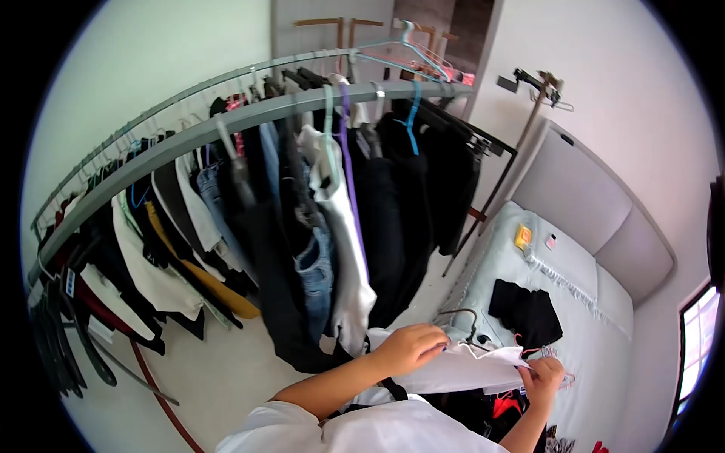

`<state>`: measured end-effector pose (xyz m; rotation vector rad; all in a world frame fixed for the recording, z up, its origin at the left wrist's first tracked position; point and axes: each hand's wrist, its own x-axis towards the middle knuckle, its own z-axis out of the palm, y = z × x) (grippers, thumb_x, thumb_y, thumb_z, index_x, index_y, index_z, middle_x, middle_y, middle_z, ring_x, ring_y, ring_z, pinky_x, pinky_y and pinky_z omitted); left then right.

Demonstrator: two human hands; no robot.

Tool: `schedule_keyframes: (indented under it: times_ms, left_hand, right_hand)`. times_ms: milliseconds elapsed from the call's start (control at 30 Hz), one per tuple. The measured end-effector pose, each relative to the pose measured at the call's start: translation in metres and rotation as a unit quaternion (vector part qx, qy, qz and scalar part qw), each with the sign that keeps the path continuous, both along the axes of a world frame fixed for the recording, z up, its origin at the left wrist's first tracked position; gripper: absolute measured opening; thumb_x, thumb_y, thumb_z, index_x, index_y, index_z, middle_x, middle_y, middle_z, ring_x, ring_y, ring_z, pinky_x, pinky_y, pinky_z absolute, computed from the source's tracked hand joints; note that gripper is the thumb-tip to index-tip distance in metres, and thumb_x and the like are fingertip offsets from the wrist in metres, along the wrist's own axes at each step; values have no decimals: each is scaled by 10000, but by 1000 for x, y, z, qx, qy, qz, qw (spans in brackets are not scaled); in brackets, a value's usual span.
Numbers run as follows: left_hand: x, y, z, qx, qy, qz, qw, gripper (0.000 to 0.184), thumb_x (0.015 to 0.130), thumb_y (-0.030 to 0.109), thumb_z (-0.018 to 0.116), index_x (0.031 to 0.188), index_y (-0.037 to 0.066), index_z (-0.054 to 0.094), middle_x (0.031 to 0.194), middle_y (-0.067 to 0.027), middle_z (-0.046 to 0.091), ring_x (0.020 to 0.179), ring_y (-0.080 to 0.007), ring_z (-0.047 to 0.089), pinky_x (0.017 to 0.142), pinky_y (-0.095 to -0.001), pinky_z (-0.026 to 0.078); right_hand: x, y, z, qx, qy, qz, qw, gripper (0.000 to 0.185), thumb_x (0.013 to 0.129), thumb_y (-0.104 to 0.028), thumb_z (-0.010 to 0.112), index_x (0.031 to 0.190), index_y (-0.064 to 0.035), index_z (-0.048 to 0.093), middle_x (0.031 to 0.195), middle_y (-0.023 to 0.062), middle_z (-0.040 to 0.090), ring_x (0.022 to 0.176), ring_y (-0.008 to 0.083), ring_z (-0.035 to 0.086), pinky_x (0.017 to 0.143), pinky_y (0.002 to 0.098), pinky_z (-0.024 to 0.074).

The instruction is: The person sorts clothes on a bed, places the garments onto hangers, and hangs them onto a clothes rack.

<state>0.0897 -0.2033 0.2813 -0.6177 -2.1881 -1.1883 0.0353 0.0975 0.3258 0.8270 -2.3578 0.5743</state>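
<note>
A white garment [461, 370] is stretched between my two hands, low in front of my body. My left hand [411, 349] is closed at its upper left edge, fingers curled over the cloth. On the other side my right hand [542, 379] pinches the garment's right edge between thumb and fingers. A dark hanger hook [470, 321] rises above the cloth between the hands; how far the hanger sits inside the garment is hidden. Just beyond lies a black folded garment [525, 311] on the bed.
A grey double-rail clothes rack [249, 117] full of hung clothes curves across the left. Behind my right hand stands a bed [596, 370] with a padded headboard [581, 189] and a yellow packet [523, 237]. Black hangers [57, 340] hang at far left.
</note>
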Motion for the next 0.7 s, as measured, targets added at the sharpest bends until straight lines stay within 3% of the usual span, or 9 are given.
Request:
schedule_keyframes:
  times_ms: [233,433,600,633,700]
  left_hand:
    - [54,-44,-4,-48,-69,-89,992,172,784,145,604,906,24,591,826,-105,603,759,-275,583,656,-353,467]
    - [126,-87,9,-47,-132,-153,978,182,786,121,578,926,5,572,822,-103,572,760,-283,570,640,-358,465]
    - [199,-137,22,-90,-48,-104,989,156,751,99,610,872,9,567,781,-98,572,706,-257,575,575,-335,467]
    - [214,-149,22,-106,-29,-77,991,154,738,92,620,858,11,569,761,-94,572,686,-248,577,556,-323,468]
    - [239,-173,24,-107,23,-43,993,138,732,106,614,845,44,565,709,-49,547,655,-199,570,513,-306,461]
  right_hand:
    - [41,-23,23,-22,76,3,997,257,404,-203,713,540,-59,549,494,56,471,497,237,465,499,340,336]
    - [99,-55,30,-60,80,-3,995,255,365,-196,682,519,-58,532,512,44,438,544,230,459,539,331,343]
    - [150,-105,30,-57,-36,27,997,301,392,-234,731,558,-51,560,550,46,470,609,235,482,576,337,359]
    - [154,-121,29,-38,8,72,997,299,421,-232,742,560,-40,560,533,57,476,554,236,488,528,335,359]
    - [171,-148,37,-6,-125,118,985,273,453,-209,737,571,-31,567,526,72,489,489,242,484,468,332,348]
